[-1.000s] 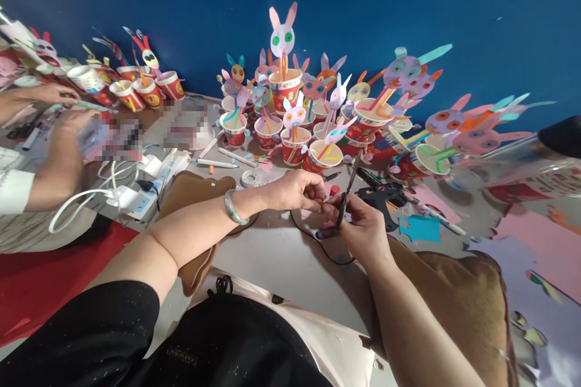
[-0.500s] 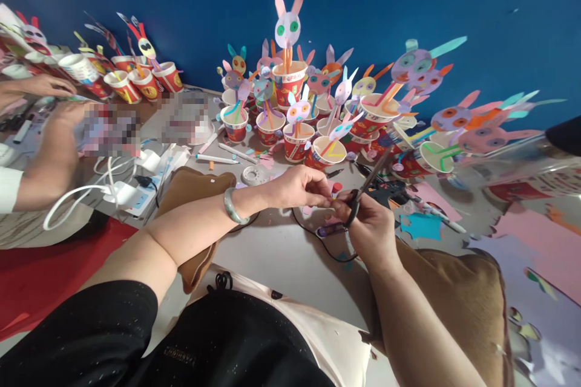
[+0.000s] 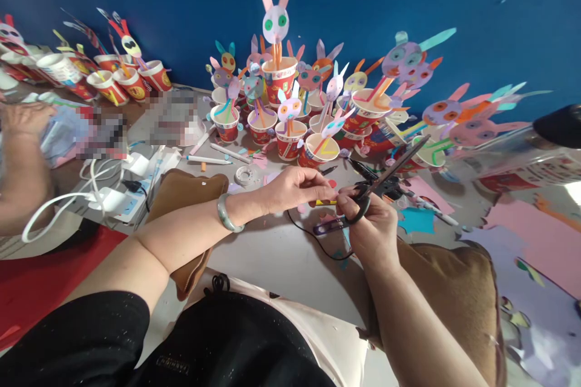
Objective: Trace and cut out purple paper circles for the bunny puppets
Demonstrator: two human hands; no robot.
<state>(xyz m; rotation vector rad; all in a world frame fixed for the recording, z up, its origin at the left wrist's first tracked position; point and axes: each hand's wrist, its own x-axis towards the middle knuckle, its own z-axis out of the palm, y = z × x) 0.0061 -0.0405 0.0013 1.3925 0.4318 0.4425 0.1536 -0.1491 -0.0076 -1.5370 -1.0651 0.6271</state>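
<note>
My right hand [image 3: 374,224] is closed around a pair of scissors [image 3: 400,163], the blades pointing up and to the right, away from the left hand. One dark purple handle loop hangs free below the fingers. My left hand [image 3: 297,188], with a bangle on the wrist, is pinched, its fingertips close to the right thumb. Whatever it grips is too small and hidden to name. A small yellow strip [image 3: 325,202] shows just under those fingertips; I cannot tell whether it is held. Behind the hands lies a small red disc [image 3: 332,184].
Paper cups [image 3: 290,139] with paper rabbit heads crowd the table's back by a blue wall. A power strip [image 3: 136,199], a brown cushion [image 3: 181,193], another brown cushion [image 3: 458,296], a clear bottle [image 3: 503,148] and pink paper [image 3: 535,236] surround me. Another person's hand [image 3: 27,124] works at left.
The scissors have swung from nearly upright to a tilt toward the right, and the yellow strip shows more clearly. My view has shifted slightly right. The other person's arm has moved left.
</note>
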